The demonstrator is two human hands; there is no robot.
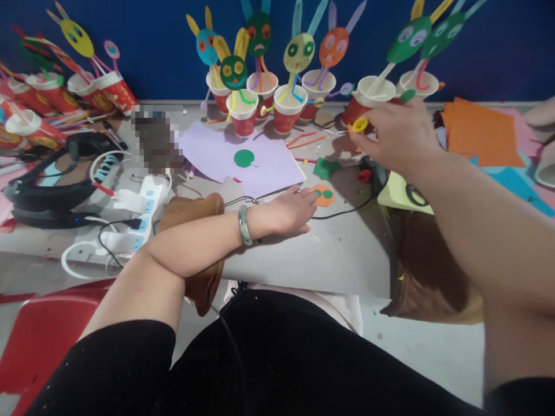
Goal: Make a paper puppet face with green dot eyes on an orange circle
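Observation:
My left hand [292, 211] rests palm down near the table's middle, fingers stretched out, the tips at the edge of an orange paper piece [325, 196] that bears two green ovals. Farther right, my right hand [392, 133] reaches over the table beside the red-and-white paper cups. Between its thumb and fingers is a small yellow ring-shaped piece [359, 125]. A green paper scrap [326, 168] lies between the hands. Lilac paper [273, 167] with a green circle [244, 158] on it lies beyond my left hand.
Cups with paper rabbit faces, such as one cup [243, 118], line the blue wall [151, 46]. A power strip [150, 211] with cables and a black headset [43, 202] lie left. Orange sheets [481, 136] and a brown bag [429, 260] are right. Another person's hand [540, 114] shows far right.

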